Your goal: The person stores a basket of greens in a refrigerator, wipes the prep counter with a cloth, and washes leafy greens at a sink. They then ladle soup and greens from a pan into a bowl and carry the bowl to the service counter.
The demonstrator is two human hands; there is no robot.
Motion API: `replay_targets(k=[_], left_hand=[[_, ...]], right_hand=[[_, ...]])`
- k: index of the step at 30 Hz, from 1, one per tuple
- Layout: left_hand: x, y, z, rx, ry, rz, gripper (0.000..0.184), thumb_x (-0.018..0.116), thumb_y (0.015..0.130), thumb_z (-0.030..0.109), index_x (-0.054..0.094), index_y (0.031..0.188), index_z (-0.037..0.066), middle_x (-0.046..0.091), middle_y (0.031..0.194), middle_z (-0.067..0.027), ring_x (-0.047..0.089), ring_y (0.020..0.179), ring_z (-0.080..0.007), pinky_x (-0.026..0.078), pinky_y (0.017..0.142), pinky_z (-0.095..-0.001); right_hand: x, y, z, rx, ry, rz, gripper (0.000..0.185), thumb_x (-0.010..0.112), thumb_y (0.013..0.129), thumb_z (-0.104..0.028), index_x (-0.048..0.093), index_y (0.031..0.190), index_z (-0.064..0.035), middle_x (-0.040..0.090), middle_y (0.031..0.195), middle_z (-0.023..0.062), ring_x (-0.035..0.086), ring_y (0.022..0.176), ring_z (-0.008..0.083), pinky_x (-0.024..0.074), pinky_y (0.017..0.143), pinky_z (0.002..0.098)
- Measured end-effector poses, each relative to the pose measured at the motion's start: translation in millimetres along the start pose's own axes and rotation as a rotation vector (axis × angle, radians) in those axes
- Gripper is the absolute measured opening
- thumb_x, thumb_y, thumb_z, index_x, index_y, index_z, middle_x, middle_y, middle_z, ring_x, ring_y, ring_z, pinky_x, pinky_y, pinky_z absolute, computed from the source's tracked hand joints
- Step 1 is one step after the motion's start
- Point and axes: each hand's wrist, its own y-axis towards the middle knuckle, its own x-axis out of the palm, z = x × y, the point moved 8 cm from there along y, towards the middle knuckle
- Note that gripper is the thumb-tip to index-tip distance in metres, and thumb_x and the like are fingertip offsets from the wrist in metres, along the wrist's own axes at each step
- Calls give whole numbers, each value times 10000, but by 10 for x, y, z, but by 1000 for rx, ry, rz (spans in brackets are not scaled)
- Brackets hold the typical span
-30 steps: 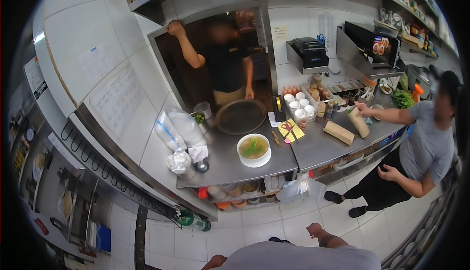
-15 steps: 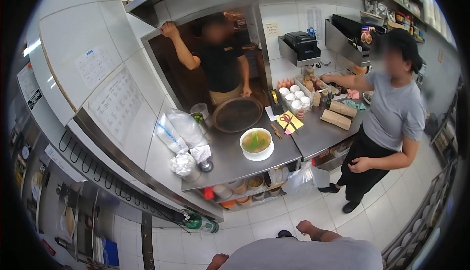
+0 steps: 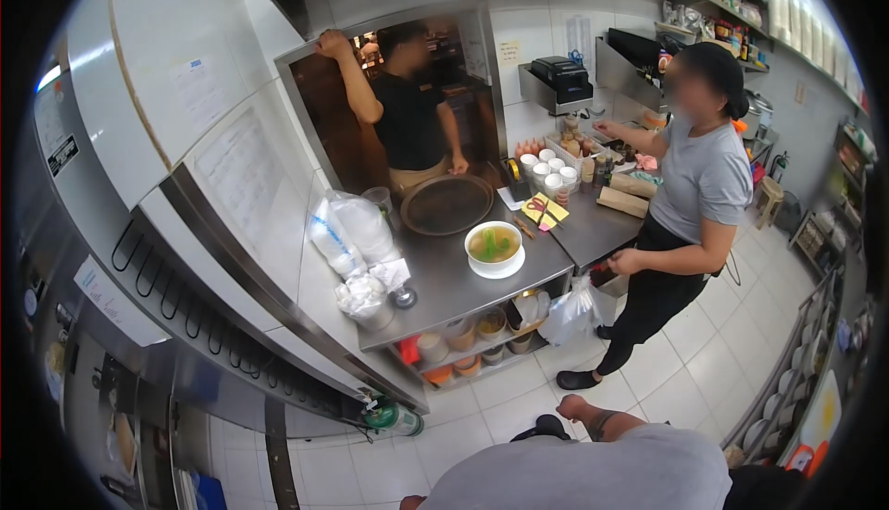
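Observation:
My right hand [image 3: 573,407] hangs low in front of my body, over the tiled floor. Its fingers look curled in, and nothing shows in them. Only a sliver of my left hand [image 3: 414,503] appears at the bottom edge, its fingers hidden. Both hands are away from the steel counter [image 3: 435,299]. On that counter, a white bowl of soup [image 3: 494,243] with green leaves on top rests on a white plate [image 3: 500,267]. Behind it lies a round brown tray [image 3: 446,205]. Red-handled scissors [image 3: 541,209] lie on yellow paper to the bowl's right.
One person [image 3: 412,121] stands behind the pass window, an arm raised to its frame. A co-worker [image 3: 694,167] in grey stands right of the counter, reaching toward bottles. White cups [image 3: 554,180] and plastic bags [image 3: 361,223] stand on the counter. A green cylinder [image 3: 394,416] is below.
My view has shifted, and I am slightly nearer the co-worker. The co-worker has turned more sideways and stepped. My left hand has slipped mostly out of view. The soup bowl stays on the counter.

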Motion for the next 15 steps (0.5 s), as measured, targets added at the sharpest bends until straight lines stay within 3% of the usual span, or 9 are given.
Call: replay_targets(k=[8,10,11,12,13,14,15], left_hand=[[303,-397,-687,-5,-1,-1,337,516,965,349,712,1075,98,734,1040,-129,705,975,-354,557,844,-491],[391,-497,-775,58,150,-27,335,514,969,349,712,1069,98,734,1035,-127,705,969,-354,557,839,-494],[519,-537,-822,77,219,-34,334,512,970,349,711,1066,98,734,1032,-126,705,966,-355,557,836,-495],[554,-518,-893,21,69,38,380,491,987,385,733,1095,113,735,1070,-142,701,1005,-352,551,863,-482],[597,-477,-1070,-60,-104,119,426,471,1004,422,754,1125,128,736,1109,-157,697,1045,-350,545,890,-469],[625,-507,-1134,-107,-122,209,455,456,1005,443,755,1157,136,726,1140,-173,688,1073,-353,535,919,-469],[694,-480,-1252,-200,-252,214,464,445,1005,440,766,1100,119,721,1134,-183,677,1076,-373,526,925,-498]], right_hand=[[822,-247,-354,-59,-120,-92,419,571,966,-352,718,872,29,727,830,161,752,683,269,622,599,341],[1119,-111,-512,-362,-264,-48,377,585,965,-330,729,937,18,733,843,162,749,659,281,612,552,329],[1305,-46,-438,-160,-235,-271,362,549,995,-321,721,1074,-11,742,961,154,764,833,270,634,698,347],[1390,80,-479,-217,-341,-250,317,575,974,-310,728,1101,-64,740,1003,140,752,895,280,618,754,388],[1608,325,-399,-297,-468,-243,287,601,952,-300,736,1127,-117,739,1045,125,739,958,290,602,809,429],[2055,747,-205,-644,-939,-212,285,612,946,-278,716,1122,-80,727,1008,131,722,1012,257,597,825,432],[2023,752,-472,-1049,-1196,-42,250,626,927,-246,710,1067,-57,720,992,138,714,982,269,585,818,448]])
